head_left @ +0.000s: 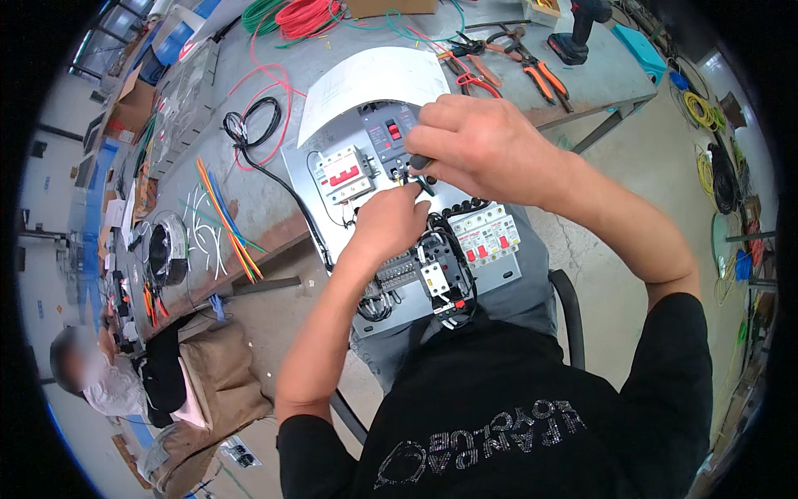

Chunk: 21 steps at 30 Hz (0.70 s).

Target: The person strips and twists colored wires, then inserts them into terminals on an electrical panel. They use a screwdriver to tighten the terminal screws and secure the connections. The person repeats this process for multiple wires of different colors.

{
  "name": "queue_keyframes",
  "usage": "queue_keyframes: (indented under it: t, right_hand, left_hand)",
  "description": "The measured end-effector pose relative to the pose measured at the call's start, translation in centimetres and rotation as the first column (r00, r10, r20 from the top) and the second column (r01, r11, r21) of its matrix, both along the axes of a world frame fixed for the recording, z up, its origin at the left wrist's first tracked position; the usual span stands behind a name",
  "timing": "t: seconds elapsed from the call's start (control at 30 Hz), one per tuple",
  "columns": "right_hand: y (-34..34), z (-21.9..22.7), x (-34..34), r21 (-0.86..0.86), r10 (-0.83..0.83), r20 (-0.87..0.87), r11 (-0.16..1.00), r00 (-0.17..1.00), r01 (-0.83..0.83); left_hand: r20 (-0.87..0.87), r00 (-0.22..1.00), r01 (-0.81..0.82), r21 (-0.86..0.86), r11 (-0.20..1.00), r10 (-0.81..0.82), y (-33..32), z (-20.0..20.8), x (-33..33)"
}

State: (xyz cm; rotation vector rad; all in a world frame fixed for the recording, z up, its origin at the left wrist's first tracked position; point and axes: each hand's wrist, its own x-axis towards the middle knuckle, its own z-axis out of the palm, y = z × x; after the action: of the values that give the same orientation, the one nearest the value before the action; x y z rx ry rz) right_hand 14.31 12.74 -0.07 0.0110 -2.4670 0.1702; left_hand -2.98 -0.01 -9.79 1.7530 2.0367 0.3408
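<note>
A light grey mounting plate rests across my lap and against the bench edge. Near its top sits a grey moulded-case circuit breaker with a red toggle. My right hand is closed on a dark-handled tool at the breaker's lower terminals; its tip is hidden. Just below, my left hand pinches what looks like a short black wire. To its left is a white breaker with red levers. Lower down are a black contactor and small white breakers.
A curved white sheet stands behind the breaker. On the metal bench lie a black cable coil, orange-handled pliers, a cordless drill and coloured tubing. Another person sits at left.
</note>
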Motion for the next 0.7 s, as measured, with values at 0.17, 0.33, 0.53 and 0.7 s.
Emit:
queue_keyframes:
  t: [0.17, 0.33, 0.53, 0.7]
  right_hand:
    - [-0.3, -0.1, 0.3, -0.013, -0.017, 0.023, 1.0, 1.0, 0.017]
    - [-0.4, 0.2, 0.4, 0.027, -0.015, 0.021, 1.0, 1.0, 0.015]
    - [-0.6, 0.1, 0.4, -0.017, 0.009, 0.01, 1.0, 1.0, -0.009]
    - [-0.7, -0.1, 0.6, -0.006, -0.009, 0.025, 1.0, 1.0, 0.009]
  left_hand:
    - [0.604, 0.738, -0.019, -0.427, 0.904, 0.301, 1.8, 0.9, -1.8]
    - [0.778, 0.258, -0.09, -0.571, 0.816, 0.573, 1.5, 3.0, 0.0]
    - [0.867, 0.169, -0.158, -0.445, 0.882, 0.468, 0.6, 0.9, 0.7]
    - [0.836, 0.247, -0.224, -0.444, 0.868, 0.491, -0.4, 1.9, 2.0]
